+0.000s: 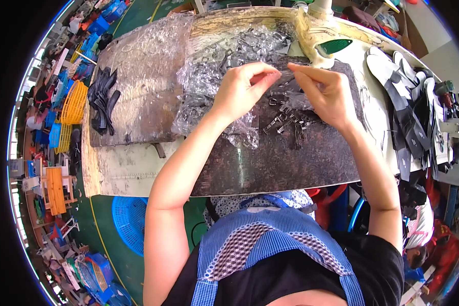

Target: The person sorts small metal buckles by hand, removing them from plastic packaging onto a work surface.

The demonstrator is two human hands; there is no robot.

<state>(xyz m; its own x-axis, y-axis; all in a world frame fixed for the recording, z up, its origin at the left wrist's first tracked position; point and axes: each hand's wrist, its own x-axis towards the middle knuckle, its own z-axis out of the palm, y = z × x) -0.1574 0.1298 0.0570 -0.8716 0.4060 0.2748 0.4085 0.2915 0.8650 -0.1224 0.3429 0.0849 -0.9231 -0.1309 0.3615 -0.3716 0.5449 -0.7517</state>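
Observation:
My left hand and my right hand are raised over the worktable, fingertips pinched and a short gap between them. Whatever they grip is too small or too clear to make out. Just below lies a loose heap of small metal buckles, on a dark mottled board. Crumpled clear plastic bags spread beside and beyond my left hand, more metal pieces showing through them. A green oval piece sits beyond my right hand.
A bundle of black straps rests on a worn board at the left. White sandal soles with black straps are piled at the right edge. A blue basket stands on the floor below; yellow crates are farther left.

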